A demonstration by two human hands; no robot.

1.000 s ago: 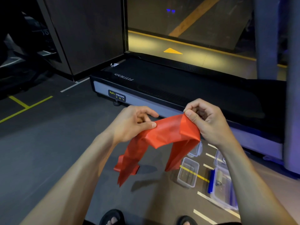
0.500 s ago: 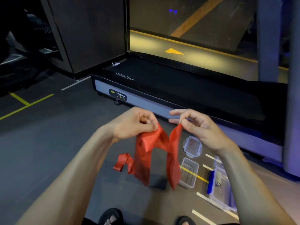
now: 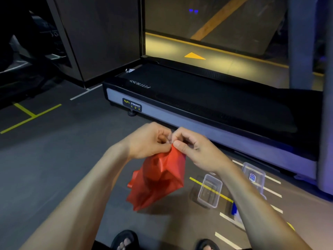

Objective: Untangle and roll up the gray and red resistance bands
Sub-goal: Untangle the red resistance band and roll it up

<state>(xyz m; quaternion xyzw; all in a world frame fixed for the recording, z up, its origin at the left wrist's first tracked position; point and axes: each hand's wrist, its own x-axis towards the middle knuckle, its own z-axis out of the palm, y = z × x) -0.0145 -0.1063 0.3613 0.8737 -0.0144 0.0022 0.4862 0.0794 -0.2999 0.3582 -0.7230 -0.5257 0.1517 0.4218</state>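
Observation:
The red resistance band (image 3: 162,177) hangs in loose folds in front of me, above the floor. My left hand (image 3: 149,139) and my right hand (image 3: 192,147) meet at its top edge, fingertips touching, and both pinch the band there. The lower part of the band droops in a bunched loop toward the floor. No gray band shows in the head view.
A black treadmill (image 3: 207,105) with a grey side rail lies just beyond my hands. On the floor at right stand a clear plastic box (image 3: 210,191), its lid (image 3: 254,175) and a blue-edged container (image 3: 235,210) partly behind my right forearm. My sandalled feet (image 3: 124,240) are at the bottom edge.
My hands have come together from apart, bringing the two held ends of the red band to one point. The band now hangs folded double in a shorter bunch.

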